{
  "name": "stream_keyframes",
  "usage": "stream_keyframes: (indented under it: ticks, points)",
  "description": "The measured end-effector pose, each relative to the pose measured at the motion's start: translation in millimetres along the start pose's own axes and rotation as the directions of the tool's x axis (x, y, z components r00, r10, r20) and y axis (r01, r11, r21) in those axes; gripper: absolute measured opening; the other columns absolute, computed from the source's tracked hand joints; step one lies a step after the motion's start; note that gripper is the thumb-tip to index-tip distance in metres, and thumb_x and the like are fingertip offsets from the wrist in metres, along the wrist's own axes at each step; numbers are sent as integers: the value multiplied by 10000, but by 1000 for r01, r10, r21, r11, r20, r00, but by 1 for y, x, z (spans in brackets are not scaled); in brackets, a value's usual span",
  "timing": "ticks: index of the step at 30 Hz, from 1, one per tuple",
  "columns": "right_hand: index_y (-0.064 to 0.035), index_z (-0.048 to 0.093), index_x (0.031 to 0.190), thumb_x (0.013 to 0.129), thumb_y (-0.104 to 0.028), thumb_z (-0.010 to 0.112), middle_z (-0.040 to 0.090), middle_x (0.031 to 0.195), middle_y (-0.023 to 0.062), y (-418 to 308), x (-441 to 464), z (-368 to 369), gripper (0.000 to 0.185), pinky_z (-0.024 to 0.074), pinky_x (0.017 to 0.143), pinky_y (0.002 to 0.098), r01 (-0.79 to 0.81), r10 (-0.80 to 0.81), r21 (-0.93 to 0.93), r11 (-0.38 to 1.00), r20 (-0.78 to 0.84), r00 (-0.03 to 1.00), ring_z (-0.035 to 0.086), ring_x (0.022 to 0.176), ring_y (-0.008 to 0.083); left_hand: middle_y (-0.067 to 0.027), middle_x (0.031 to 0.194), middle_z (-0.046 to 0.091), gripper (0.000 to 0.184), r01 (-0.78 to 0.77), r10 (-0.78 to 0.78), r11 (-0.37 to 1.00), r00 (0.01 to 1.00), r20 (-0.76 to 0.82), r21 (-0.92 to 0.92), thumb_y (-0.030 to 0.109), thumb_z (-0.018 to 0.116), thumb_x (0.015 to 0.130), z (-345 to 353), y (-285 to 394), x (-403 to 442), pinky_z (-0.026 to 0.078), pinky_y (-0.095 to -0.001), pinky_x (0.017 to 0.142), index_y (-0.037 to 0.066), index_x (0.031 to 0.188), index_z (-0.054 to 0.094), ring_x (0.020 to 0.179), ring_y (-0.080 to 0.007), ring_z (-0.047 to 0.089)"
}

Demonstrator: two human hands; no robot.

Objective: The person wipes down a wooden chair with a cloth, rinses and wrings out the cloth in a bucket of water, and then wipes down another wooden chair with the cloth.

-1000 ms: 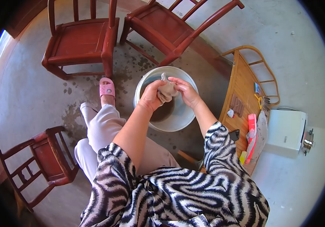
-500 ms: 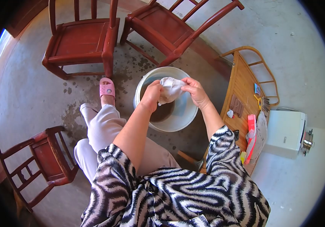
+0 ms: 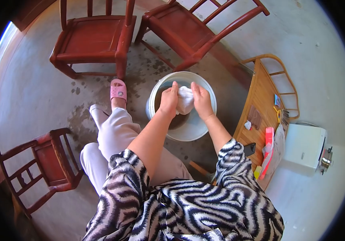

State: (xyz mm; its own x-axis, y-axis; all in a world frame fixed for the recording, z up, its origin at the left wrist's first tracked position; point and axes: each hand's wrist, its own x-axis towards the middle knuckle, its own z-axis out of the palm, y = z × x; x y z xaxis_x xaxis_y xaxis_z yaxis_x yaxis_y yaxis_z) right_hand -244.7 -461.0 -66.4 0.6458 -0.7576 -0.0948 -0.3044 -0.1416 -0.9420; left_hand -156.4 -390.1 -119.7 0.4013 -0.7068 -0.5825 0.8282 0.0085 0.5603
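A small white cloth (image 3: pixel 185 100) is bunched between my two hands, above a white bucket (image 3: pixel 198 130) with murky water (image 3: pixel 179 121) low inside it. My left hand (image 3: pixel 169 100) grips the cloth's left side, thumb pointing up. On the opposite side my right hand (image 3: pixel 202 101) has hold of it, thumb also raised. The fingers behind the cloth are partly hidden. Whether the cloth is a sock or a rag I cannot tell.
Red wooden chairs (image 3: pixel 90 42) (image 3: pixel 180 32) stand beyond the bucket, and another chair (image 3: pixel 52 164) is at the left. A wooden bench (image 3: pixel 256 100) on the right bears several small items. Wet spots mark the floor (image 3: pixel 80 116). A white appliance (image 3: pixel 304 145) sits far right.
My hands have drawn closer together, and the cloth, earlier stretched wider between them, is now more bunched. The whole view has shifted slightly.
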Motion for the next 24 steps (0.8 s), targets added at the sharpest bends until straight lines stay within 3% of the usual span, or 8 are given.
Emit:
stream_keyframes:
  ticks: [2,3,6,9,14,16,19,24]
  points:
    - [-47,538,666,877,-309,504,553,608,84,-10,-11,13,338,402,586,317,82,-89,-429,900,5,996,524,561,257,-44,770,560,400,79,-82,996,990,-113,-30,380,502,891,2,2,-1,418,-286,617,-6,820,583,664,-129,492]
    - [-64,511,612,864,-274,511,546,608,133,-18,-15,20,328,390,560,378,371,-385,-593,715,109,917,514,568,333,-47,713,547,400,101,-125,984,977,-172,-144,345,485,906,13,15,-13,418,-314,576,12,698,562,645,-132,489]
    - [-74,506,604,874,-255,477,549,572,136,-17,-15,31,327,389,520,426,543,-517,-639,545,254,817,523,531,332,-62,724,552,388,14,-18,973,1000,-18,-231,325,493,905,-1,0,-1,427,-333,591,6,694,562,667,-137,500]
    - [-60,520,629,906,-302,415,555,580,153,19,13,22,382,404,496,444,182,-199,-830,527,88,976,531,540,361,-70,701,558,333,54,-63,996,989,-133,-65,262,467,912,12,-7,-10,430,-321,558,-26,788,581,612,-150,507]
    - [-54,519,632,914,-314,385,553,573,177,10,-4,28,406,412,479,453,275,-274,-826,492,153,950,539,527,373,-77,742,565,342,71,-71,997,997,-5,38,271,462,914,0,-5,-4,437,-335,583,-23,786,580,658,-163,525]
    - [-50,516,642,915,-313,379,558,588,180,-2,-14,38,402,412,491,461,355,-351,-804,478,196,916,541,542,379,-74,759,566,340,116,-115,984,993,14,-136,273,466,913,-6,-14,-3,429,-319,576,-18,782,581,677,-162,523]
    - [-48,517,646,914,-317,376,557,598,181,30,3,22,406,411,504,468,177,-215,-831,528,71,974,540,554,383,-66,756,570,350,91,-93,995,994,-51,-43,284,472,913,11,-11,-14,425,-312,588,-26,807,595,675,-154,517]
    - [-47,521,647,912,-285,375,566,586,168,11,1,28,385,419,502,470,218,-255,-815,537,89,963,555,547,361,-63,778,583,354,74,-72,997,993,-92,16,284,462,918,9,-5,-20,431,-307,619,-32,847,606,679,-143,514]
